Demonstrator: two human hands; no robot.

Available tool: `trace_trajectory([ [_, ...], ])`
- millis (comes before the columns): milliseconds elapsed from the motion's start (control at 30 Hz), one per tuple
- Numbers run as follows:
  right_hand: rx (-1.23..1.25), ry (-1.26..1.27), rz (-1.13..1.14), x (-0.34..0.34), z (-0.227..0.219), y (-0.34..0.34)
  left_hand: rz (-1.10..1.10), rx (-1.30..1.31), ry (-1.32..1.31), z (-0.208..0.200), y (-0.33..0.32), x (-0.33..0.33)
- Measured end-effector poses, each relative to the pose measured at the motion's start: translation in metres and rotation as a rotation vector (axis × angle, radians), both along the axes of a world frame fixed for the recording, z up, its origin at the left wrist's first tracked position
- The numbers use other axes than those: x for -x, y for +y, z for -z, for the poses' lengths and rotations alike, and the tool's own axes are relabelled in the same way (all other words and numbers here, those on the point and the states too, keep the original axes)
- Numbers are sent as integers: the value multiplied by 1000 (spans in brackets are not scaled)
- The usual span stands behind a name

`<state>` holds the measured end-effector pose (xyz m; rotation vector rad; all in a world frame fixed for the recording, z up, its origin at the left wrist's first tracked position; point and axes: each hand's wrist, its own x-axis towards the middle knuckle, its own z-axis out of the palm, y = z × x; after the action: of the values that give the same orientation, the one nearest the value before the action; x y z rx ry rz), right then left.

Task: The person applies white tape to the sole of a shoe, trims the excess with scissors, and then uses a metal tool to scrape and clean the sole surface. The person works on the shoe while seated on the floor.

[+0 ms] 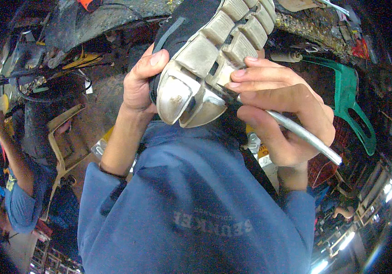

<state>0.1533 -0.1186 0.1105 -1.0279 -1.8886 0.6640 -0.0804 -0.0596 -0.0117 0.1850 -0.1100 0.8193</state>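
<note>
A black shoe [183,23] is held up, its off-white sole [203,54] of chunky separate blocks turned toward me. My left hand [142,77] grips it at the side, thumb on the edge beside the sole and fingers hidden behind. Two end blocks have a shiny, wet-looking patch [176,91]. In my right hand [292,102] a slim silver metal rod [306,136] is pinched between thumb and fingers, slanting down to the right. Its working end is near the gap between blocks, mostly hidden by my fingers. My other fingertips rest on the sole.
A cluttered, dark-stained worktop [102,29] runs along the far side. A green plastic chair [362,123] stands at right. To the left are a black round basin [52,86], a tan chair [59,146] and another person in a blue shirt [24,192].
</note>
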Motion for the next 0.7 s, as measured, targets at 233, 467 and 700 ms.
trace_trajectory([
  [233,64,73,119,6,7,-12,-7,-65,1,-3,1,-4],
  [467,121,145,184,11,12,-22,-122,-58,457,3,-4,-10],
  [700,117,147,193,8,14,-23,-142,-54,501,4,-6,-12],
])
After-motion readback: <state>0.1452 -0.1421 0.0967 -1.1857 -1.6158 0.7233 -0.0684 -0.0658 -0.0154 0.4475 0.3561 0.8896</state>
